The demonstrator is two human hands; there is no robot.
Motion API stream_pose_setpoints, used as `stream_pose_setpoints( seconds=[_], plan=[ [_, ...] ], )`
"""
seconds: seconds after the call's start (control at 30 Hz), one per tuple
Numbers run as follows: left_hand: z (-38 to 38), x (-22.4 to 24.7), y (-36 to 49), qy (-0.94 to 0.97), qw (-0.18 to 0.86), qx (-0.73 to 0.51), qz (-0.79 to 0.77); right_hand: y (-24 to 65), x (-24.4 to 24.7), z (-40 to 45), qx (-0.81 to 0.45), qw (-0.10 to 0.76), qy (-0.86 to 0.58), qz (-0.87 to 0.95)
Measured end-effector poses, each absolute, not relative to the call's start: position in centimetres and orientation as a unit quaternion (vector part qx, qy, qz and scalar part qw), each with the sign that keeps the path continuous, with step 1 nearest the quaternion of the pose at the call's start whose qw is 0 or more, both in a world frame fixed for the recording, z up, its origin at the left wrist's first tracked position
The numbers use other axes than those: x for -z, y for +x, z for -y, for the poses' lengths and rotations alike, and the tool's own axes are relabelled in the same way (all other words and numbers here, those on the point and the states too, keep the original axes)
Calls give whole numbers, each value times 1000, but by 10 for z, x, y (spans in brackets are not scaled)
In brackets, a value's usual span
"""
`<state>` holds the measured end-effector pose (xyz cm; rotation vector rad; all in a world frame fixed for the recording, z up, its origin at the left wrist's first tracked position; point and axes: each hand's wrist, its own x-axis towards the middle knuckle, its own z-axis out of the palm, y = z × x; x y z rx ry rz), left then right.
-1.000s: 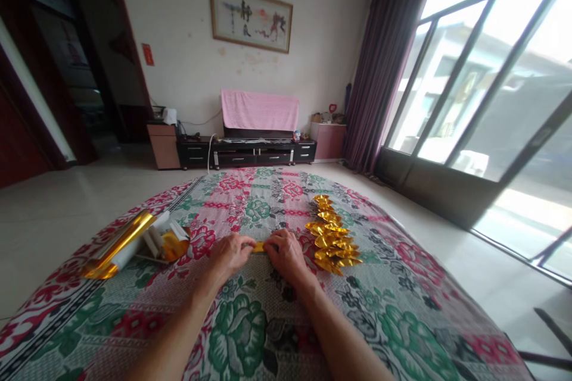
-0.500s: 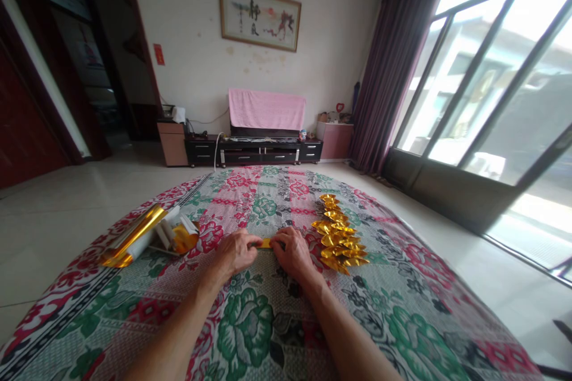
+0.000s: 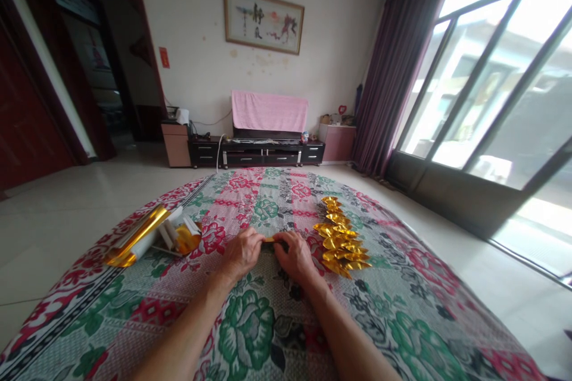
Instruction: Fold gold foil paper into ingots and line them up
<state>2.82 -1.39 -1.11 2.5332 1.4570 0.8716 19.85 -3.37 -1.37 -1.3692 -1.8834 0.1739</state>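
Hands (image 3: pixel 244 252) pinch gold strip (image 3: pixel 269 240), w/ open cloth (image 3: pixel 265 209) ahead to far edge (image 3: pixel 273 169)

I see a small, narrow gold strip (image 3: pixel 269 240) lying crosswise, pinched at its ends between my left hand (image 3: pixel 243 252) and right hand (image 3: pixel 295 256), which hide most of it. To its right, on the cloth-covered desk (image 3: pixel 187 315), I have shiny gold folded pieces (image 3: pixel 339 238) with pointed ends, crowded together in a row running away from me.
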Motion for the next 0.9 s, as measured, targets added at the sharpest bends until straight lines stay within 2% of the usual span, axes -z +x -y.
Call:
stream_pose_setpoints(
  seconds=[0.2,0.53,0.9],
  plan=[
    [11,12,32,802,68,-360,-472,198,11,34,-109,445,-533,711],
    [10,12,33,776,184,-396,-455,201,6,34,-153,517,-499,678],
    [10,13,33,755,201,-417,-465,199,13,29,-137,507,-523,671]
  ],
)
